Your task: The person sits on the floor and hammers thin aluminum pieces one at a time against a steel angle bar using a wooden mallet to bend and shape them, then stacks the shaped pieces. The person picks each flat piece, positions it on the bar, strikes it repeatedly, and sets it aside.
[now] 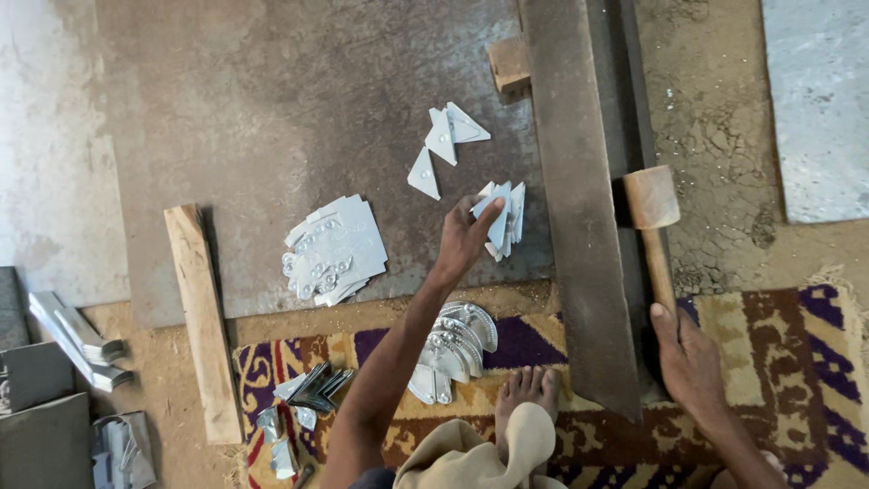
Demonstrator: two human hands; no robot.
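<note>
The left hand (463,237) is stretched forward over a grey metal sheet (299,109) on the floor, its fingers closed around a small bunch of pointed sheet-metal pieces (502,217), which is held just above the sheet near a long steel bar (579,208). The right hand (686,358) is wrapped around the handle of a wooden mallet (654,204), whose head is rested beside the bar. Three loose triangular pieces (445,140) are scattered further up the sheet. A stack of embossed plates (335,249) is laid to the left, and a fan of curved pieces (453,349) is set on the patterned rug (787,335) by a bare foot (529,389). A wooden plank (204,317) is seen at the sheet's left edge.
</note>
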